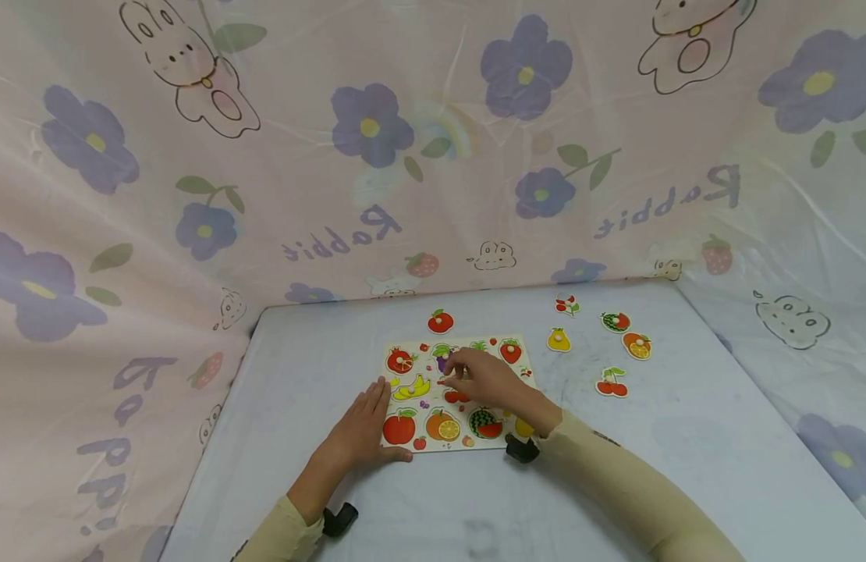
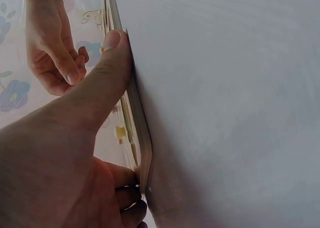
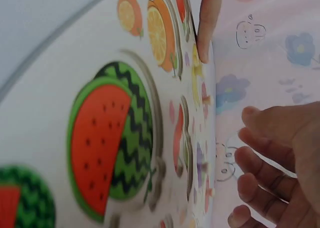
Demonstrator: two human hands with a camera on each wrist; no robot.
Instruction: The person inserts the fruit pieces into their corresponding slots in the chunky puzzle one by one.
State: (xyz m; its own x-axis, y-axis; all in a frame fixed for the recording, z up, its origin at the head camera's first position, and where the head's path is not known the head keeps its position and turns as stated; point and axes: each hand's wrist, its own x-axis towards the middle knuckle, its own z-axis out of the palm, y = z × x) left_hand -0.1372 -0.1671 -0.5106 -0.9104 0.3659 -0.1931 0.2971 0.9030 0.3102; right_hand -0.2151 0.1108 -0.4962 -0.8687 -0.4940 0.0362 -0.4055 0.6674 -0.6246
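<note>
A fruit puzzle board (image 1: 485,445) lies flat at the middle of the table. My left hand (image 1: 366,421) rests against its near left corner, fingers straight along the left side and thumb on the near edge. Over the board's middle hovers my right hand (image 1: 485,378), near the grapes (image 1: 443,361); in the right wrist view its fingers are loosely bent, apart from the thumb, with nothing between. Knobs show on the bananas (image 1: 413,388) and the strawberry (image 1: 510,351). The watermelon picture (image 3: 97,148) and orange picture (image 3: 159,33) show no knobs. The right forearm covers the board's right part.
Loose fruit pieces lie beyond and right of the board: a round red fruit (image 1: 440,321), a pear (image 1: 558,340), a watermelon (image 1: 615,321), an orange (image 1: 637,346), cherries (image 1: 612,383) and a small red-and-green piece (image 1: 566,304). Patterned cloth (image 1: 440,179) walls the table's back and sides.
</note>
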